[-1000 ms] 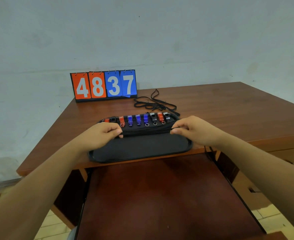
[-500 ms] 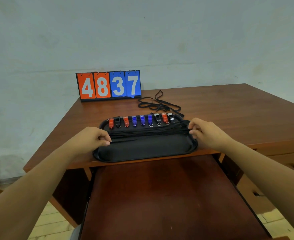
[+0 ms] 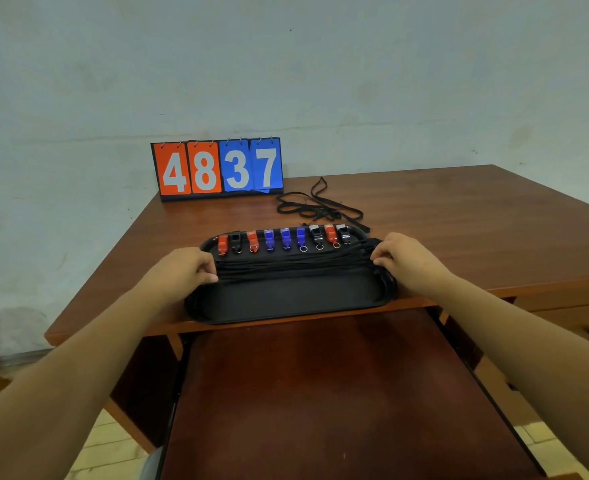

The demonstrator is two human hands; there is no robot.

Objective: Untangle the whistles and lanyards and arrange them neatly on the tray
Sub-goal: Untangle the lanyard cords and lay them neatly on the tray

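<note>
The left grip [image 3: 185, 271] pinches the 9 o'clock end of the black lanyard bundle [image 3: 293, 266] with curled fingers. The right grip [image 3: 402, 258] pinches its 3 o'clock end, so the cords run straight across the black tray [image 3: 286, 303]. Nine whistles [image 3: 284, 239] line the tray's 12 o'clock edge; a loose tangle of lanyards [image 3: 317, 209] lies on the worktop [image 3: 459, 230] at the tray's 1 o'clock, and a scoreboard [image 3: 217, 168] stands at 11.
</note>
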